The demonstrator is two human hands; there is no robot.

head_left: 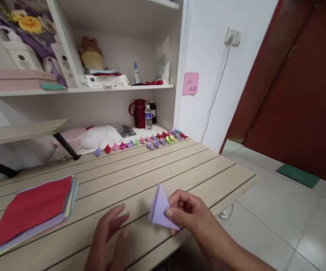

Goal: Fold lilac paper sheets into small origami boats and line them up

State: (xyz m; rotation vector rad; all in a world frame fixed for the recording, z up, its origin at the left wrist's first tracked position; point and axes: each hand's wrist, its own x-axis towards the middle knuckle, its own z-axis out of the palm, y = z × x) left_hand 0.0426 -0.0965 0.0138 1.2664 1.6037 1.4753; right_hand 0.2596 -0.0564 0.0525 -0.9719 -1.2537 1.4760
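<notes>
Lilac folded paper (160, 210), pointed triangle, creased, pinched by right hand (189, 212)

A small lilac folded paper piece (160, 210), pointed tip toward twelve o'clock, sits pinched above the desk's near edge.

The right hand (187, 210) is pinching with thumb and fingers closed, while the left hand (109, 237) is hovering open (fingers loosely spread).

One view only — a head-worn camera looking forward and down across the worktop (140, 169), angled right toward shelves (95, 89) and wall, close above the person's own hands at the bottom edge
</notes>
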